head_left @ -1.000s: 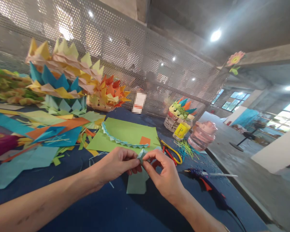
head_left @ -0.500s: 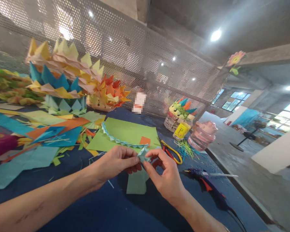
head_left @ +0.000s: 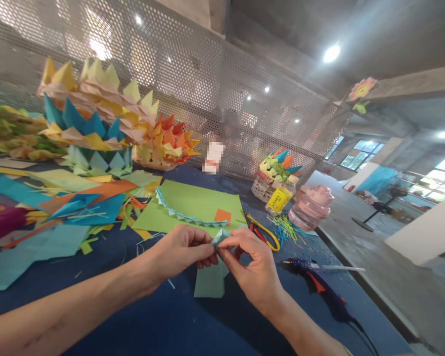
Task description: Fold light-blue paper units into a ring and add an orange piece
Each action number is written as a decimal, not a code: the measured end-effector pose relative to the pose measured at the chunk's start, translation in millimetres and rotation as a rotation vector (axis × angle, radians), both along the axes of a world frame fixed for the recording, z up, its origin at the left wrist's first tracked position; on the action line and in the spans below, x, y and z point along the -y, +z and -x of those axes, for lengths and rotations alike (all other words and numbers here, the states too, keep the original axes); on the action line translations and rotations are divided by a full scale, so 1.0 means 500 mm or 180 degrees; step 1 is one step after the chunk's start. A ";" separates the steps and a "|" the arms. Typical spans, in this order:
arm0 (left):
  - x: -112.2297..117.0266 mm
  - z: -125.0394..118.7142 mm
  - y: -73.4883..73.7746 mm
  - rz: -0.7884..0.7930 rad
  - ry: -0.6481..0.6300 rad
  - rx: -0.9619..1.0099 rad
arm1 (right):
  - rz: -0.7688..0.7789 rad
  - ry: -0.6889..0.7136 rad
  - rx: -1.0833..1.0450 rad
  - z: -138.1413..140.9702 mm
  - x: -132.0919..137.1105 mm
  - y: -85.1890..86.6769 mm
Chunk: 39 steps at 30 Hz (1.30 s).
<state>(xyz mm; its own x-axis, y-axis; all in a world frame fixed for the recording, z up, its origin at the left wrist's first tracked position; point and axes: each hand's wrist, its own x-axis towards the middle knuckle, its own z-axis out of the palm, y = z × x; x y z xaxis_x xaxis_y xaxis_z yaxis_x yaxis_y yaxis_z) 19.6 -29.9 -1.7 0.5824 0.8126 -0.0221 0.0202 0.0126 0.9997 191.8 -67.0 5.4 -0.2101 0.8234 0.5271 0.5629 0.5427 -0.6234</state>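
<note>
While both hands meet above the dark blue tabletop [head_left: 163,321], the head view shows a small pale blue-green folded paper piece [head_left: 219,238] between their fingertips, raised just beyond a flat pale green-blue paper strip [head_left: 209,286] lying on the tabletop. The left hand [head_left: 183,247] pinches it between thumb and forefinger, the other fingers curled beneath; the right hand [head_left: 250,257] grips its opposite side the same way, thumb and forefinger nearly together. Should the two pinches press unevenly, a crease could skew or the little point flatten, and fingertips this close together leave little paper to grip, so it might slip. Beside the right forearm, toward the tabletop's right edge, lies a dark blue glue gun with a red trigger [head_left: 330,295]; a careless sweep of that arm could knock it. The folded piece's peak points up and away, toward the near edge of a flat lime-green paper sheet [head_left: 200,200]; its long axis seems to slant from lower left to upper right, though fingers hide both ends.
</note>
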 end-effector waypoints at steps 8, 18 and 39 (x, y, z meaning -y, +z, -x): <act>0.003 0.007 0.007 0.0624 0.0024 0.0231 | -0.0002 0.0160 0.0193 -0.003 0.005 0.005; -0.003 0.009 0.005 0.0387 -0.0017 0.0312 | 0.0526 0.0310 -0.0231 -0.001 0.019 0.016; 0.000 0.001 -0.007 -0.0283 -0.0043 -0.0068 | 0.1288 0.0293 -0.0817 0.001 0.002 0.000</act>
